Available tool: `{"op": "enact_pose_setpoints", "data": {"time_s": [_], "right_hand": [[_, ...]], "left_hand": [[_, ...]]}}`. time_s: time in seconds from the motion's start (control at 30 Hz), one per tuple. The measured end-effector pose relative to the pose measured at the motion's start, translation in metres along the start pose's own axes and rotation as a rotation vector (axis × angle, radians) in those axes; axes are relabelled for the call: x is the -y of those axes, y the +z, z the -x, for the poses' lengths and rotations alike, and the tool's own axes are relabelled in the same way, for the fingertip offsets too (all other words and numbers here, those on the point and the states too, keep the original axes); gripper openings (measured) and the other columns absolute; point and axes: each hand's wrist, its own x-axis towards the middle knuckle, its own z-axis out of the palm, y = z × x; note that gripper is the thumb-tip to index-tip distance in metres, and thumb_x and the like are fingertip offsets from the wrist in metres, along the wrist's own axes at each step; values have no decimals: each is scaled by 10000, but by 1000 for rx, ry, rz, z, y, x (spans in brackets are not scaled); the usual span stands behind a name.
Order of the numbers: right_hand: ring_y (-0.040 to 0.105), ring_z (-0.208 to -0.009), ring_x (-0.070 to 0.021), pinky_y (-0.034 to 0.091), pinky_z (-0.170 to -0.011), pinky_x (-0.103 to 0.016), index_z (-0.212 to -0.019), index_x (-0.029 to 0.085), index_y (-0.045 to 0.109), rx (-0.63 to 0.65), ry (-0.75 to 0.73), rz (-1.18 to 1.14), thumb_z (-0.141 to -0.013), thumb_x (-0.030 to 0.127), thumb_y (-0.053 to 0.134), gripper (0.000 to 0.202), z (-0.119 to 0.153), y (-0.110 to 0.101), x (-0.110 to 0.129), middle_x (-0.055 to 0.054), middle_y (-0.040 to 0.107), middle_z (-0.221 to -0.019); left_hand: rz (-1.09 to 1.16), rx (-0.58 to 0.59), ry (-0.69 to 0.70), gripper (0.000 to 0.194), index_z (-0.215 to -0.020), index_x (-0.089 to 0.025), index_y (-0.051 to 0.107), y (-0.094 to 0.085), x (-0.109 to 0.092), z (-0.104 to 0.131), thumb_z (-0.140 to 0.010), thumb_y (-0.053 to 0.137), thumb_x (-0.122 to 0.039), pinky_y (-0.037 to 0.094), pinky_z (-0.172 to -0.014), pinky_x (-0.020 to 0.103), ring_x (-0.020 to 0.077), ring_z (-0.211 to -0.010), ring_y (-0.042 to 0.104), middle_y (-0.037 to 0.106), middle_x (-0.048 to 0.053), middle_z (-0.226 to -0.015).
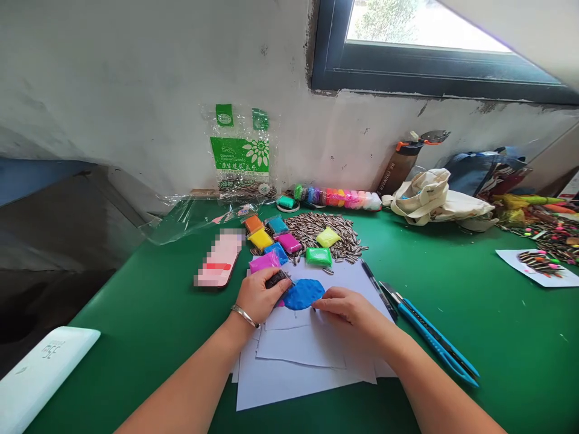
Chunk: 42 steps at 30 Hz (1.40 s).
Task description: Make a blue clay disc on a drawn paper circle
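Note:
A flat, rounded piece of blue clay [304, 294] lies on white paper [301, 346] in front of me. My left hand [262, 294], with a silver bracelet at the wrist, is closed around a dark packet [277, 278] at the clay's left edge. The fingers of my right hand [341, 303] are pinched together at the clay's lower right edge, with a small dark tip under them that I cannot make out. Just beyond my left hand is a magenta clay packet [265, 261]. A bit of pink shows beside the blue clay.
Sunflower seeds [316, 232] are heaped behind the paper, with colored clay packets such as a green one [319, 257]. A pen [377, 286] and a blue cutter [436, 337] lie right. A phone [219, 258] lies left. A bottle [398, 166] stands at the back.

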Motion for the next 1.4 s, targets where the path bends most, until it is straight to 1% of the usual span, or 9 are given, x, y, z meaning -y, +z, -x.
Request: {"op": "enact_pose_setpoints", "data": {"time_s": [0.17, 0.33, 0.43, 0.53, 0.7, 0.83, 1.03, 1.2, 1.4], "right_hand": [[556, -845, -181, 426, -738, -263, -1002, 202, 685, -12, -14, 29, -901, 165, 443, 265, 1, 0, 6, -73, 625, -898], [573, -834, -168, 434, -727, -247, -1012, 204, 690, 10, -27, 13, -908, 169, 437, 276, 1, -2, 2, -75, 635, -906], [570, -851, -170, 433, -731, -246, -1003, 208, 693, 35, -27, 14, -886, 133, 461, 271, 1, -3, 2, -71, 632, -908], [557, -884, -176, 424, -763, -256, -983, 217, 695, 33, -34, 29, -853, 84, 481, 283, 2, -3, 3, -61, 627, -926], [559, -868, -164, 424, -751, -244, -979, 219, 692, 38, -35, 13, -862, 94, 478, 274, 2, -3, 3, -55, 624, -929], [552, -874, -171, 417, -751, -248, -956, 218, 695, 39, -29, 29, -832, 58, 485, 292, 3, -4, 3, -49, 619, -909], [571, -826, -153, 435, -729, -238, -1090, 216, 657, 27, -3, -3, -885, 99, 430, 327, 1, -3, 0, -67, 605, -940], [554, -832, -171, 435, -717, -251, -1027, 208, 677, 15, -8, 55, -860, 79, 454, 308, -1, 0, 3, -64, 596, -891], [566, -769, -144, 436, -691, -232, -1052, 208, 672, -5, 6, 15, -891, 111, 424, 311, -1, 0, 1, -63, 595, -905]], "left_hand": [[-3, 2, 2, 317, -908, -227, 718, 1, 1, 0, -730, 611, -466, 510, -716, 269, 202, -822, 661, 732, 6, -878], [-5, 2, 0, 309, -898, -231, 720, 1, 1, 0, -730, 608, -465, 513, -706, 266, 202, -819, 663, 733, 3, -870], [-6, 1, 0, 312, -898, -233, 720, 1, 0, 0, -729, 608, -469, 514, -707, 268, 202, -812, 663, 733, 2, -866], [-7, 2, 0, 307, -891, -230, 722, 1, 0, 0, -729, 609, -465, 514, -702, 270, 202, -800, 664, 733, 6, -860], [-9, -2, -1, 313, -900, -233, 719, 1, 0, 0, -724, 609, -468, 515, -707, 274, 205, -809, 663, 733, 4, -863], [-9, 0, 1, 310, -894, -232, 720, 1, 1, 0, -725, 611, -468, 515, -702, 269, 202, -800, 664, 734, 5, -859], [-3, -2, -1, 317, -896, -234, 721, 1, 1, -1, -725, 606, -474, 517, -708, 273, 202, -804, 664, 734, 5, -865], [2, -4, 0, 332, -918, -228, 719, 2, 1, 0, -721, 609, -471, 518, -731, 279, 209, -825, 664, 734, 10, -878], [-5, -2, 5, 312, -898, -227, 721, 2, 2, -1, -727, 613, -465, 517, -717, 276, 207, -810, 665, 734, 10, -870]]}}
